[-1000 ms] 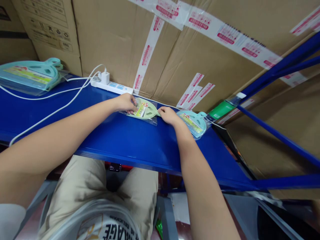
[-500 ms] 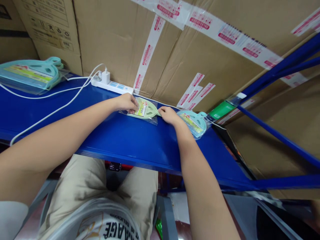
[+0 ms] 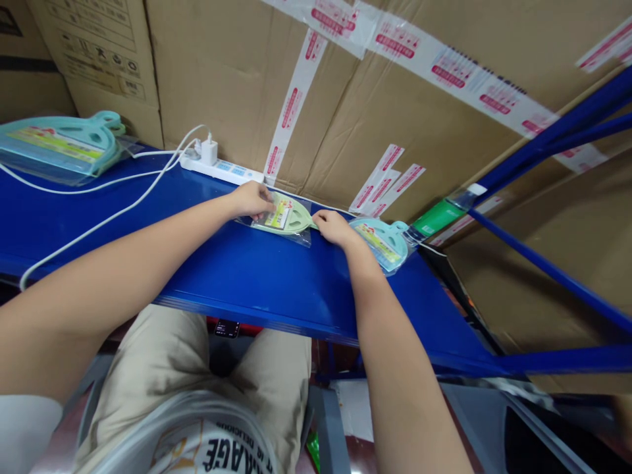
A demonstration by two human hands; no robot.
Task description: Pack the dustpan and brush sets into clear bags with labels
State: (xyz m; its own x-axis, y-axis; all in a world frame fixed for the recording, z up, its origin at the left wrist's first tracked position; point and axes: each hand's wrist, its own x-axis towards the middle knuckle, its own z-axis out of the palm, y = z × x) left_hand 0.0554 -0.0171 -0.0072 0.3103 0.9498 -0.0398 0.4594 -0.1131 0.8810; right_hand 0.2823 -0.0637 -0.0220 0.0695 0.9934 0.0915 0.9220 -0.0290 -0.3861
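Note:
A pale green plastic piece in a clear bag (image 3: 288, 218) lies on the blue shelf (image 3: 257, 276). My left hand (image 3: 253, 199) is closed on the bag's left end, fingers curled over it. At the bag's right end my right hand (image 3: 334, 228) pinches the plastic. Just right of that hand lies a teal plastic piece in its own clear bag (image 3: 384, 242).
A white power strip (image 3: 221, 171) with a charger and white cables (image 3: 99, 220) runs along the back left. A stack of bagged teal pieces (image 3: 59, 143) sits at far left. Taped cardboard boxes (image 3: 345, 99) wall the back; blue shelf beams (image 3: 548, 270) cross at right.
Both hands stay on the pale green piece's bag; the left hand's fingers have shifted slightly on its left end. Nothing else has moved.

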